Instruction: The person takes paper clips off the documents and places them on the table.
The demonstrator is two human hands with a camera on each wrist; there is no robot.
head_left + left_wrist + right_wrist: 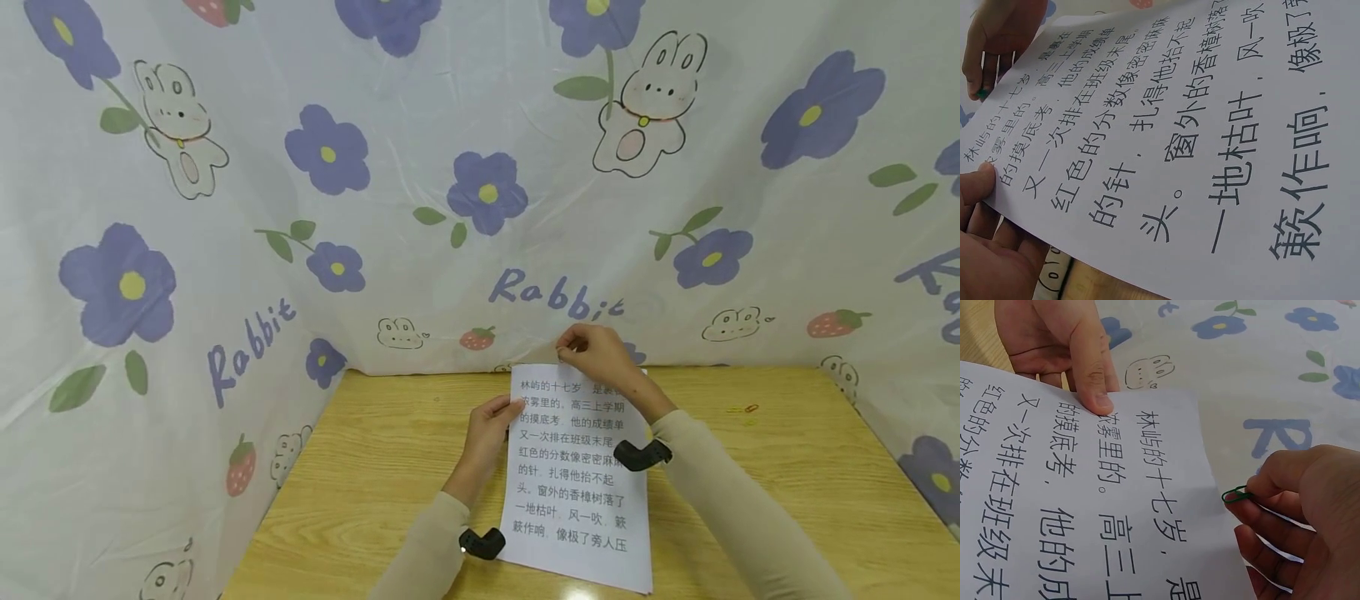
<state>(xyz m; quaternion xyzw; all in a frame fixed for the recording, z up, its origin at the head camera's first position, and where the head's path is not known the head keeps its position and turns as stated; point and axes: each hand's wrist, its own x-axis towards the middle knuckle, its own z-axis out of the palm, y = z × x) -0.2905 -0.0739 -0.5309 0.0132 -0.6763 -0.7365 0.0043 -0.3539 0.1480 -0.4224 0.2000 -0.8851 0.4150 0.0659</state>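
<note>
A white sheet of paper (pixel 577 475) printed with large Chinese characters is held up over the wooden table. My left hand (pixel 489 437) pinches its left edge near the top, thumb on the printed face and fingers behind, as the right wrist view shows. At the paper's top edge is my right hand (pixel 600 358). Between its thumb and forefinger it pinches a green paper clip (pixel 1235 494), whose rounded end points at the paper's edge. In the left wrist view the clip (pixel 982 94) shows only as a small green bit by the far edge.
Several small paper clips, one an orange-red paper clip (pixel 752 408) and others yellow, lie on the wooden table (pixel 750 483) to the right. A white cloth (pixel 420 108) with purple flowers and rabbits hangs behind and to the sides. Each wrist bears a black strap piece (pixel 483 543).
</note>
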